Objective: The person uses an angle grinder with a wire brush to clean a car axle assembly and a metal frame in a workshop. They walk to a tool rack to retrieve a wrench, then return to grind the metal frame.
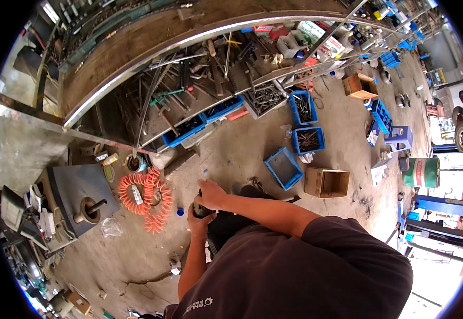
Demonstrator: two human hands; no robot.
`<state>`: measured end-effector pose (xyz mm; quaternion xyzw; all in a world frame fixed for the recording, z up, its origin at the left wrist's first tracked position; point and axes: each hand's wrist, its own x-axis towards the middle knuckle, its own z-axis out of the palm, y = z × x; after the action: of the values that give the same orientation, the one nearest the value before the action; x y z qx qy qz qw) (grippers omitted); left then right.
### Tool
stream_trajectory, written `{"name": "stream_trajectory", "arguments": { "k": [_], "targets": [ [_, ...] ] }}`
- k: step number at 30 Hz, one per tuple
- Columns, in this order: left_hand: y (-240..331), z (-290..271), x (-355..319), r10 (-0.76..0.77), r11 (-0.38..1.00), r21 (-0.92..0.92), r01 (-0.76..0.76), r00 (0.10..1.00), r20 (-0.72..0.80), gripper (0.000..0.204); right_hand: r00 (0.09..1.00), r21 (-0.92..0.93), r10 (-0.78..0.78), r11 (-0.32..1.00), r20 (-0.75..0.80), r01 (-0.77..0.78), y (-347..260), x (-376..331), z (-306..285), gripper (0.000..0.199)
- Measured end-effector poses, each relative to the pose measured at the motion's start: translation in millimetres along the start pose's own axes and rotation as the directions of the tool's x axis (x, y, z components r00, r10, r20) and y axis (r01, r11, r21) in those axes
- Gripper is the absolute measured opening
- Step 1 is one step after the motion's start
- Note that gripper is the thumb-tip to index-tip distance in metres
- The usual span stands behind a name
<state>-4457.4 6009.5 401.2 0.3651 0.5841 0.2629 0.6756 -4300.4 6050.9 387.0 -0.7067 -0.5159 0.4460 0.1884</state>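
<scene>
My left hand [197,220] is closed around a small dark object [204,211], which is mostly hidden by my fingers and too small to name. My right hand [212,194] sits just above it, its fingers curled onto the top of that same dark object. Both hands meet over the floor in front of my body. A little to the left of them, a round blue cap [180,212] lies on the concrete. Beyond the cap is an orange coiled air hose [144,198].
Ahead stands a metal workbench [109,69] with a lower shelf crowded with hand tools. Blue bins [309,140] and an open cardboard box [327,183] rest on the floor to the right. On the left is a grey cabinet [85,183]. A green drum [422,173] stands far right.
</scene>
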Motion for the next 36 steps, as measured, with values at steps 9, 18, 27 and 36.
{"name": "stream_trajectory", "arguments": {
  "k": [9,18,27,36],
  "targets": [
    [72.3,66.9,65.2,0.126,0.990,0.074,-0.123,0.991,-0.033,0.083,0.992,0.062,-0.119,0.991,-0.038,0.121,-4.5,64.6,-101.4,0.058],
    [166.3,196.8,125.8,0.218,0.939,0.290,-0.184,0.972,-0.089,0.093,0.970,0.112,-0.242,0.964,0.014,0.239,29.2,138.1,-261.5,0.067],
    [179.0,239.3,149.6,0.225,0.932,0.314,-0.181,0.968,-0.112,0.094,0.938,0.158,-0.344,0.929,0.031,0.336,52.2,165.3,-314.3,0.069],
    [172.7,231.2,143.7,0.318,0.899,0.360,-0.250,0.937,-0.142,0.095,0.911,0.085,-0.404,0.914,0.089,0.397,35.3,159.4,-318.9,0.073]
  ]
}}
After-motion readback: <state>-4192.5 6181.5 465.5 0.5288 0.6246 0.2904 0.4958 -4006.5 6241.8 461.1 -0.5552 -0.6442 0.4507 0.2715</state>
